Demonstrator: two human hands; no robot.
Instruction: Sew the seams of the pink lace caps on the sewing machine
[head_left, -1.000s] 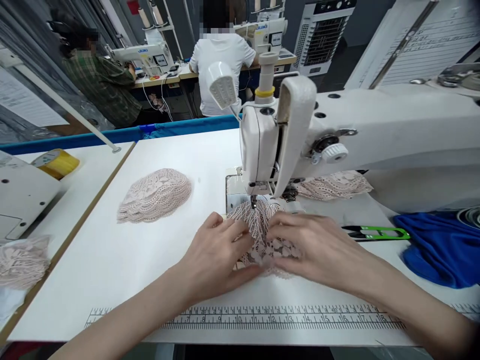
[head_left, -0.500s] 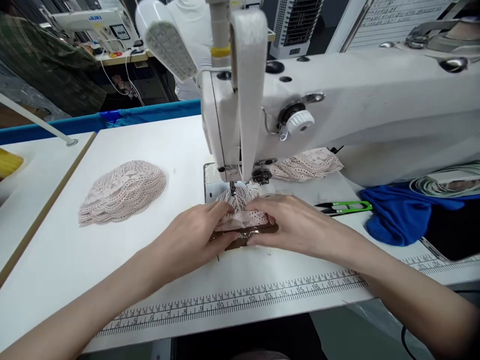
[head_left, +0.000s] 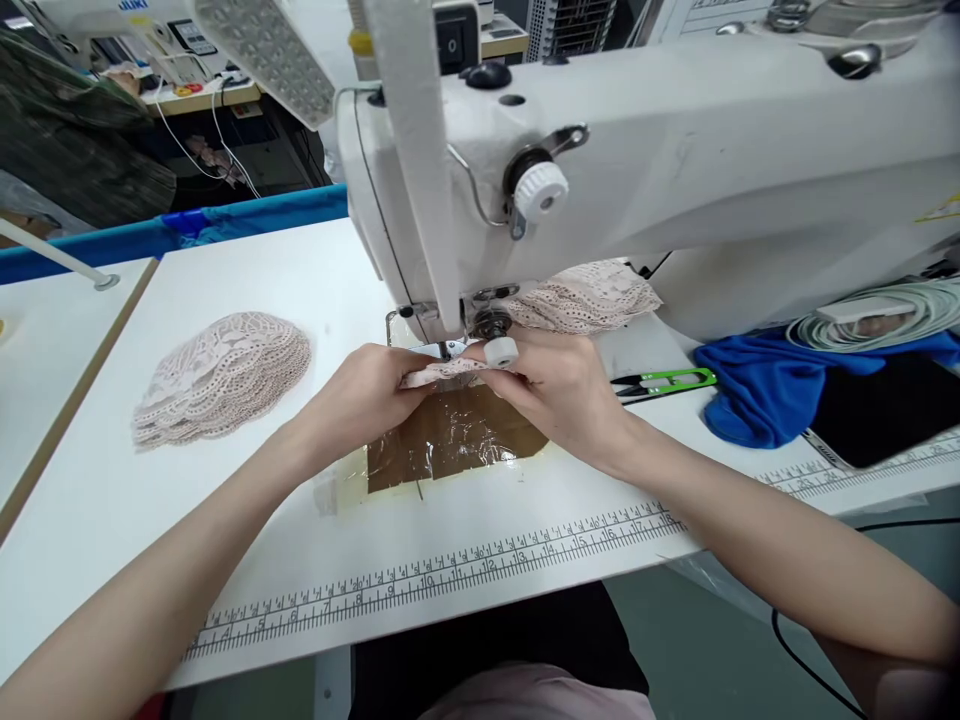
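Left hand (head_left: 375, 388) and right hand (head_left: 566, 385), pinched closed, hold opposite ends of the lace piece (head_left: 442, 373) at the needle end of the sewing machine (head_left: 637, 150); it looks light, limp and apt to snag; better gripped gently by its edges, without stretching.

The hands (head_left: 367, 392) pinch pale lace (head_left: 439, 373) at the sewing machine (head_left: 675, 160), left of green snips (head_left: 660, 381).

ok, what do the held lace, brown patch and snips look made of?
Held lace: soft, matte textile, small holes; fibre unclear.
Brown patch: perhaps card or tape under clear film, judging by glossy, wrinkled glare.
Snips: green handle probably plastic, evenly coloured; dark blades likely metal, being slim.
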